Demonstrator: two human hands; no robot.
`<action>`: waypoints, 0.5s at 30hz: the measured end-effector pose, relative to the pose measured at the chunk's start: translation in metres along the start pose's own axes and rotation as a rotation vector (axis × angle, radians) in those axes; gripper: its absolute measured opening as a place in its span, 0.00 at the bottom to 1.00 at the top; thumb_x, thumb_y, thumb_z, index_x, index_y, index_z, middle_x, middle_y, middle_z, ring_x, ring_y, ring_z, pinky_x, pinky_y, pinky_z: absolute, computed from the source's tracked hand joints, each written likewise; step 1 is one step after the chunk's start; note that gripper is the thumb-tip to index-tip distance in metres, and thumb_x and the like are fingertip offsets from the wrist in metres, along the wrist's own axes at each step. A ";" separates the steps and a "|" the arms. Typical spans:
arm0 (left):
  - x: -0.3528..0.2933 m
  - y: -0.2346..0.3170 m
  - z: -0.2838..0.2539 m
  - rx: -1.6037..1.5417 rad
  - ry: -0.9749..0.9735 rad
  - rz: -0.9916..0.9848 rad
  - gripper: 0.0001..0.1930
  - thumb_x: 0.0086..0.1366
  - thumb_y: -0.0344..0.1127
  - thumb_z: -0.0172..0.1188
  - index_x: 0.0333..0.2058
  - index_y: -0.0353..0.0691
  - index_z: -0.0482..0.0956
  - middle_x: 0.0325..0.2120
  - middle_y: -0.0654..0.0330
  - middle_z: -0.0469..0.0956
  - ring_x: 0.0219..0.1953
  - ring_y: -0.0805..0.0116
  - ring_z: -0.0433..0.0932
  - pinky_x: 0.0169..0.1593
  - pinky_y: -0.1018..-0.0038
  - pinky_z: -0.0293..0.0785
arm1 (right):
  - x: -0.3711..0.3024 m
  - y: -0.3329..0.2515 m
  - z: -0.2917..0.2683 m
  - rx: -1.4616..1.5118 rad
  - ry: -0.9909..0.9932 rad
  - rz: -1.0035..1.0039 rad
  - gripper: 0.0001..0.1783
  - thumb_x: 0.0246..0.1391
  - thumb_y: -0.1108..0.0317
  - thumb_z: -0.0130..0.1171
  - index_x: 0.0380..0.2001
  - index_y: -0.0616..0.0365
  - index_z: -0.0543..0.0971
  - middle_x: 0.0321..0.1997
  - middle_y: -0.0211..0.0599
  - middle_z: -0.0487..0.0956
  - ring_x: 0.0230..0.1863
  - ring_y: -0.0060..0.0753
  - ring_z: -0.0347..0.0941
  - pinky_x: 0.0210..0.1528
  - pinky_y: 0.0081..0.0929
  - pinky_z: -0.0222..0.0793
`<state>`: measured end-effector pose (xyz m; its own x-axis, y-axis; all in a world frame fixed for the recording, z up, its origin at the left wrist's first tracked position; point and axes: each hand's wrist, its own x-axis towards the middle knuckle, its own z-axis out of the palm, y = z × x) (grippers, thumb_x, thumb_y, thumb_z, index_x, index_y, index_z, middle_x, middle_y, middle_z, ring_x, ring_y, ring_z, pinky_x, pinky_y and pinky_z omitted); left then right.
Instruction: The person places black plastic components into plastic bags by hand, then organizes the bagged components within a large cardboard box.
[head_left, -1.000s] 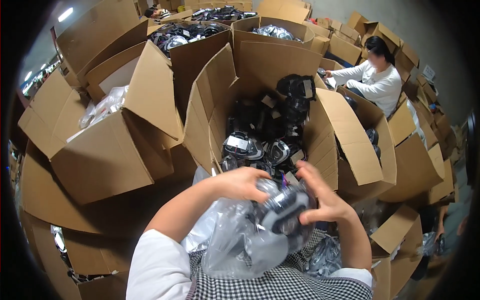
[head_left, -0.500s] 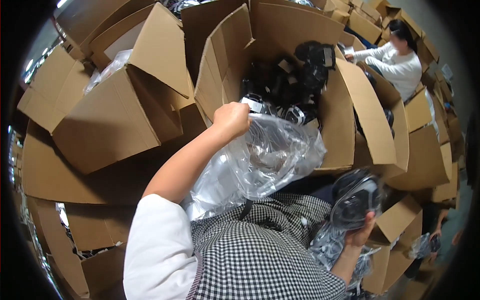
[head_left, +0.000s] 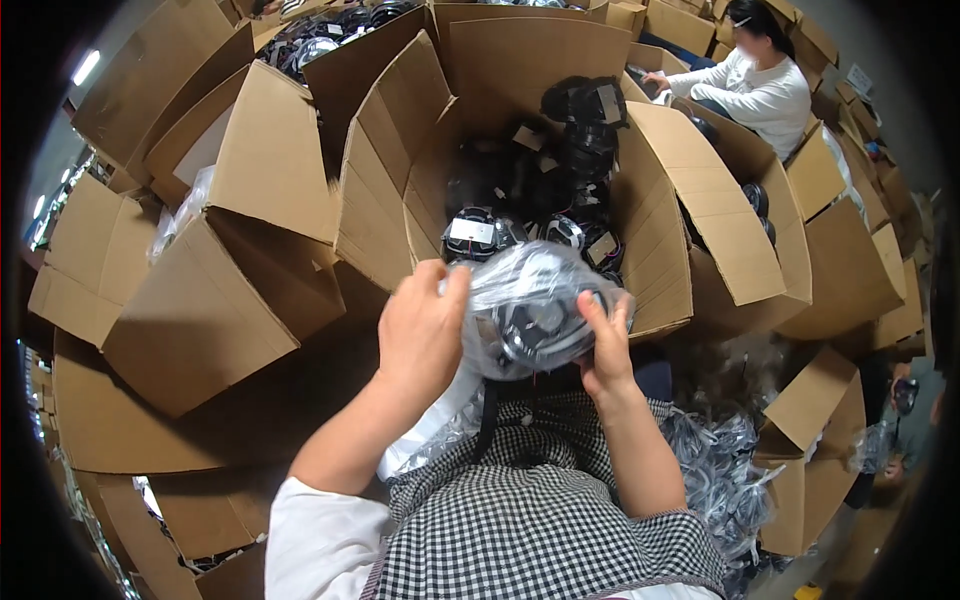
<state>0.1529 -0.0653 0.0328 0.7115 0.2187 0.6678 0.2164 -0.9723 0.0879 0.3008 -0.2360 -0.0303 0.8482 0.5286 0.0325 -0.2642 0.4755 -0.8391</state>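
A round black and silver part (head_left: 540, 325) sits inside a clear plastic bag (head_left: 515, 275), in front of my body and over the near edge of the open carton. My left hand (head_left: 425, 325) is closed on the bag's left side, with the thumb raised. My right hand (head_left: 610, 350) grips the bagged part from the right, thumb on top and fingers beneath. I cannot make out the exact kind of part. Below my left wrist, a stack of clear plastic bags (head_left: 435, 430) lies against my checked apron.
The open cardboard carton (head_left: 655, 240) ahead holds several black parts (head_left: 580, 150), some with white labels. Several bagged parts (head_left: 715, 470) are heaped beside my right forearm. Another carton (head_left: 200, 310) stands at left. A person in white (head_left: 765, 100) works at far right.
My right hand has brought the round part from the right side to the middle, and it is now in the bag. The view has shifted a little.
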 end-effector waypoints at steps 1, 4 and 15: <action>-0.012 -0.005 0.009 0.003 0.001 -0.006 0.14 0.57 0.28 0.58 0.44 0.39 0.74 0.32 0.54 0.73 0.36 0.54 0.76 0.39 0.64 0.73 | 0.000 -0.002 0.005 -0.010 0.043 -0.023 0.59 0.54 0.57 0.63 0.67 0.54 0.26 0.62 0.47 0.61 0.58 0.38 0.65 0.57 0.36 0.67; -0.051 -0.018 0.038 -0.050 -0.102 -0.230 0.12 0.56 0.27 0.57 0.40 0.38 0.73 0.30 0.53 0.74 0.35 0.56 0.77 0.38 0.67 0.74 | 0.011 -0.005 0.000 -0.070 0.194 -0.124 0.59 0.54 0.49 0.62 0.68 0.49 0.27 0.65 0.48 0.57 0.58 0.45 0.66 0.45 0.44 0.75; -0.039 -0.020 0.025 -0.840 0.430 -0.380 0.11 0.60 0.19 0.53 0.40 0.36 0.78 0.25 0.63 0.73 0.26 0.75 0.72 0.33 0.80 0.69 | -0.004 -0.109 0.024 -2.036 0.068 -0.932 0.34 0.49 0.54 0.63 0.54 0.63 0.69 0.47 0.51 0.74 0.45 0.46 0.75 0.41 0.39 0.73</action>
<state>0.1373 -0.0520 -0.0135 0.3568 0.6381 0.6823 -0.2798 -0.6238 0.7298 0.3155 -0.2731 0.0742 0.4370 0.6171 0.6543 0.7387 -0.6613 0.1303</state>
